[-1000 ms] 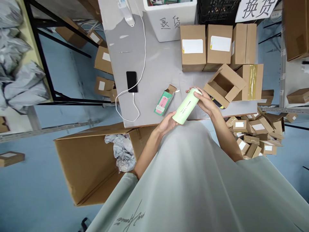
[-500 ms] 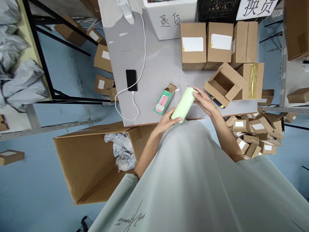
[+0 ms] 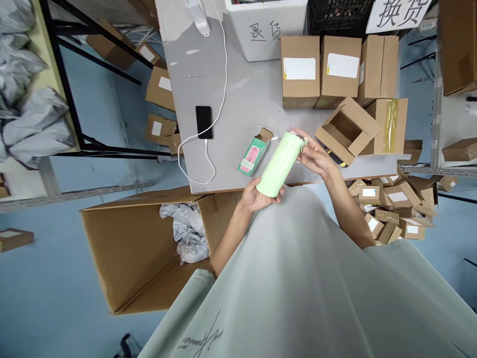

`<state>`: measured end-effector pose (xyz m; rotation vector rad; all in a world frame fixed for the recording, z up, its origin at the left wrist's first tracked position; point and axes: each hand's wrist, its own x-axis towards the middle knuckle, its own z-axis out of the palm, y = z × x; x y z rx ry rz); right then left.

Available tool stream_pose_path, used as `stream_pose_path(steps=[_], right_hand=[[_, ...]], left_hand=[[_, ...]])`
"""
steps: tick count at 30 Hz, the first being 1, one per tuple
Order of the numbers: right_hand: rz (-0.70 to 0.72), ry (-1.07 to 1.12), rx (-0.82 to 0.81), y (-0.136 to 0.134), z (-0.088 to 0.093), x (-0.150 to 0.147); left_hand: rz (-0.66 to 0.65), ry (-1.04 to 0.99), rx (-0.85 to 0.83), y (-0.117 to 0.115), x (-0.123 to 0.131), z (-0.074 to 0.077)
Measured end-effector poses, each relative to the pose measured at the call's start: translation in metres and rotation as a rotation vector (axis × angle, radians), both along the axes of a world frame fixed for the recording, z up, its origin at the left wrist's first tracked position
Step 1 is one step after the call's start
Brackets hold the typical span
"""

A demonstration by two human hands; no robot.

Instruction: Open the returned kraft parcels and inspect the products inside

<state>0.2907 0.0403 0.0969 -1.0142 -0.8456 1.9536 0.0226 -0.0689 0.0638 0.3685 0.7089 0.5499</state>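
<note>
A light green cylinder (image 3: pixel 280 164) with a small strap at its upper end is held at a slant over the near edge of the grey table (image 3: pixel 246 94). My left hand (image 3: pixel 261 198) grips its lower end, thumb on one side and fingertips showing past the other. Around the upper end, by the strap, my right hand (image 3: pixel 312 155) is curled, holding the cylinder there. A green box with a pink picture (image 3: pixel 252 155) lies just left of the cylinder on the table, its top flap open.
Behind are a white bin (image 3: pixel 268 30), closed cartons (image 3: pixel 300 89) and an opened small carton (image 3: pixel 361 146) at right. A black phone (image 3: pixel 203 122) with a white cable lies left. A large open carton (image 3: pixel 130 253) stands below the table's left front.
The green cylinder has come nearer and looks larger, its strap now visible. My left hand has shifted lower on it, under its bottom end.
</note>
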Motion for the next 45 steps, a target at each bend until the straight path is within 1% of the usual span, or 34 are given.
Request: stream_pose_path(steps=[3,4,6,9,11,14,16,19,21,23,25,27,28,29,30,32,33,34,35,36,38,40,42,45], right_hand=[[-0.012,-0.043,0.015,-0.002,-0.002,-0.009],[-0.03,-0.066,0.021,-0.002,-0.004,-0.011],[-0.077,-0.13,0.032,-0.003,-0.011,-0.016],[-0.137,-0.24,0.055,-0.006,-0.021,-0.021],[-0.149,-0.279,0.08,-0.009,-0.023,-0.023],[-0.116,-0.287,0.123,-0.015,-0.019,-0.024],[-0.083,-0.284,0.141,-0.016,-0.014,-0.023],[-0.062,-0.287,0.145,-0.013,-0.01,-0.016],[-0.061,-0.288,0.129,-0.009,-0.011,-0.01],[-0.056,-0.282,0.089,-0.004,-0.016,-0.005],[-0.061,-0.266,0.019,0.0,-0.026,-0.001],[-0.095,-0.235,-0.086,0.003,-0.039,0.002],[-0.125,-0.215,-0.148,0.003,-0.046,0.003],[-0.159,-0.193,-0.212,0.003,-0.053,0.004],[-0.19,-0.172,-0.274,0.003,-0.06,0.005],[-0.249,-0.132,-0.369,0.0,-0.071,0.006],[-0.28,-0.108,-0.404,-0.001,-0.075,0.007],[-0.314,-0.081,-0.431,-0.003,-0.079,0.008],[-0.352,-0.056,-0.449,-0.005,-0.081,0.009],[-0.391,-0.035,-0.46,-0.006,-0.082,0.011],[-0.45,-0.011,-0.46,-0.008,-0.084,0.014],[-0.48,-0.01,-0.435,-0.009,-0.085,0.019],[-0.498,-0.01,-0.41,-0.008,-0.086,0.024],[-0.52,-0.029,-0.383,-0.003,-0.087,0.032]], left_hand=[[-0.053,0.027,0.051,0.002,0.004,0.009],[-0.053,0.088,0.095,0.003,0.006,0.011],[-0.018,0.302,0.231,0.007,0.009,0.013],[0.023,0.638,0.442,0.015,0.014,0.007],[0.01,0.743,0.502,0.018,0.016,-0.001],[-0.03,0.747,0.492,0.02,0.016,-0.01],[-0.046,0.706,0.466,0.021,0.014,-0.011],[-0.074,0.661,0.437,0.023,0.009,-0.004],[-0.093,0.658,0.432,0.026,0.006,0.003],[-0.109,0.652,0.444,0.028,0.002,0.011],[-0.107,0.612,0.434,0.031,-0.001,0.017],[-0.085,0.553,0.387,0.036,-0.005,0.018],[-0.057,0.546,0.362,0.039,-0.008,0.016],[-0.02,0.572,0.352,0.043,-0.012,0.011],[0.02,0.638,0.36,0.048,-0.017,0.004],[0.082,0.89,0.403,0.059,-0.029,-0.016],[0.085,1.059,0.416,0.065,-0.036,-0.028],[0.061,1.227,0.406,0.069,-0.041,-0.04],[0.033,1.368,0.36,0.072,-0.046,-0.053],[0.0,1.455,0.306,0.073,-0.049,-0.065],[-0.082,1.523,0.219,0.072,-0.052,-0.086],[-0.157,1.546,0.211,0.068,-0.05,-0.101],[-0.223,1.57,0.239,0.063,-0.05,-0.111],[-0.289,1.564,0.316,0.059,-0.054,-0.118]])
